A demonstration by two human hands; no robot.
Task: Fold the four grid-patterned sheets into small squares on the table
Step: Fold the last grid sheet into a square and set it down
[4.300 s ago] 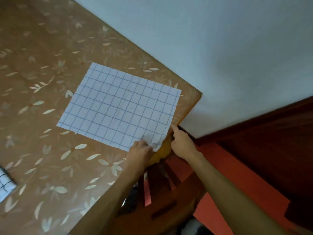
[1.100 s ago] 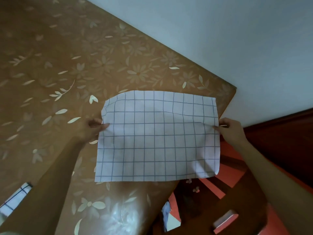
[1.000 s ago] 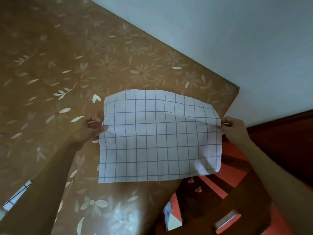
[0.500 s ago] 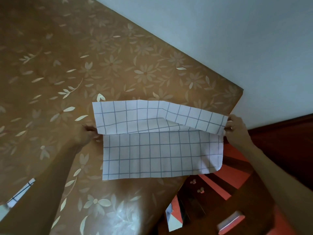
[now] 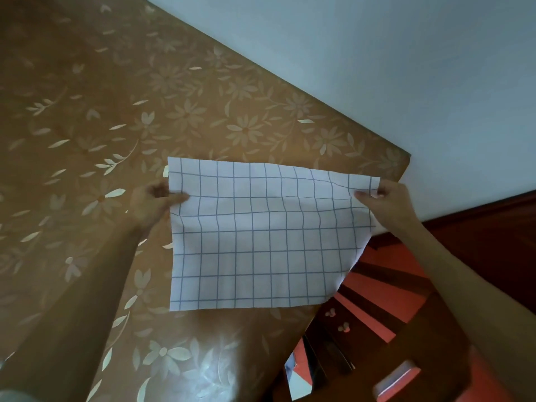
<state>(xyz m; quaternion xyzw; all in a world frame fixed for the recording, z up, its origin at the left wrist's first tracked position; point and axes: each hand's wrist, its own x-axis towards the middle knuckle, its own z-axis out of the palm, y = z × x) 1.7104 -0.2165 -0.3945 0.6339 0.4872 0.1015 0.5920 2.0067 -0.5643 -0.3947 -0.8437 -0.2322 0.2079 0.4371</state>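
A white sheet with a blue grid (image 5: 261, 242) hangs in the air over the near right corner of the brown floral table (image 5: 203, 97). My left hand (image 5: 150, 204) pinches the sheet's left edge near the top, thumb on the front. My right hand (image 5: 388, 201) pinches the right edge near the top corner. The sheet droops a little between them, and its lower right part hangs past the table's edge.
A pale wall (image 5: 377, 53) runs along the table's far side. To the right and below the table's edge lies a red floor with dark wooden furniture (image 5: 391, 329). A pale object (image 5: 8, 396) peeks in at the bottom left corner.
Half a second ago the sheet's top part was folded forward over its front. Now the sheet hangs as one flat face, still pinched at both side edges.
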